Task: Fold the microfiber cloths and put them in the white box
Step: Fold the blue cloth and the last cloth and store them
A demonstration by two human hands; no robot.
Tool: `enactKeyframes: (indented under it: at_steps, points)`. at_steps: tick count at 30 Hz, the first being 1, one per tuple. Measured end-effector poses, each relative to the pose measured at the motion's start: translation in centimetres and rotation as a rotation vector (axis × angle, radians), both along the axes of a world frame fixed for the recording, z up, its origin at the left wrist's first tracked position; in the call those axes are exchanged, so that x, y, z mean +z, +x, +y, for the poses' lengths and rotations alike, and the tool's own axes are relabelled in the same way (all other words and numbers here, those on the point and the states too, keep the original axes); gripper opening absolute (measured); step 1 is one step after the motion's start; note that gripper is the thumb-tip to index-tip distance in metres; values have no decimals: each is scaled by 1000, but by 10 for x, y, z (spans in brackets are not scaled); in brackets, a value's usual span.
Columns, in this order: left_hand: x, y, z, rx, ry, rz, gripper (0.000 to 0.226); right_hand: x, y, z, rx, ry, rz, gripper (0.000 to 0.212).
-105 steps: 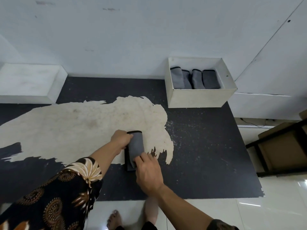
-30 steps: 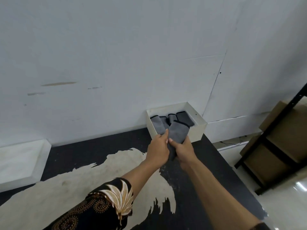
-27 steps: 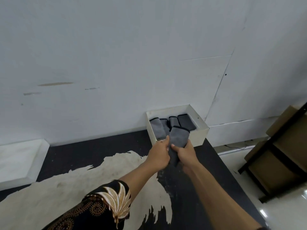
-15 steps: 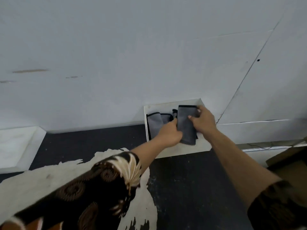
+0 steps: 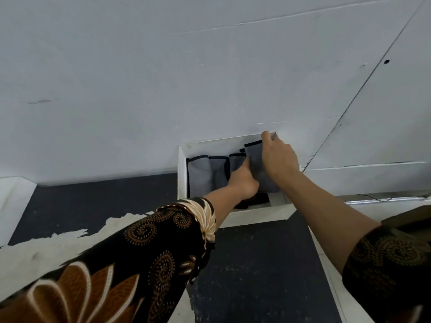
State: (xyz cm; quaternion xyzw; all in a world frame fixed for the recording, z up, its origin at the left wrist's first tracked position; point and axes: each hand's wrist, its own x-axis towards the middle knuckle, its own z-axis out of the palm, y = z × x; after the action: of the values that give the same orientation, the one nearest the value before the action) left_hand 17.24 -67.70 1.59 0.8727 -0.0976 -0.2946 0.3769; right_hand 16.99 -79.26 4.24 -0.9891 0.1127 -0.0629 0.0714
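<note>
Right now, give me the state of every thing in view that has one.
white box, open on top, part filled.
stored cloths, folded, standing upright inside the white box.
new cloth, folded, partly lowered into the box's right end.
right hand, grips the new cloth's top.
left hand, touches the new cloth's left edge; grip hidden.

Upright cloths (image 5: 201, 176) fill the white box's (image 5: 255, 216) left half.

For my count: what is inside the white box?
Folded grey cloths stand in a row; the right hand holds another cloth, left hand beside it. They hide the rest.
</note>
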Motion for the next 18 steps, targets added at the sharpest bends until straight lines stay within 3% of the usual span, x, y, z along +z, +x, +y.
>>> enactKeyframes:
  at_steps: [3, 8, 12, 18]
  points:
    - [-11, 6, -4, -59, 37, 0, 77, -8, -3, 3, 19, 5, 38, 28]
    - [-15, 9, -5, -133, 75, 10, 70, -34, -22, 8, 112, -88, 262, 35]
    - [-14, 7, -9, -100, 3, -6, 66, -33, -25, 7, 115, -119, 143, 32]
    - [-9, 0, -10, -267, 165, -37, 61, -45, -34, 3, 203, -203, 278, 35]
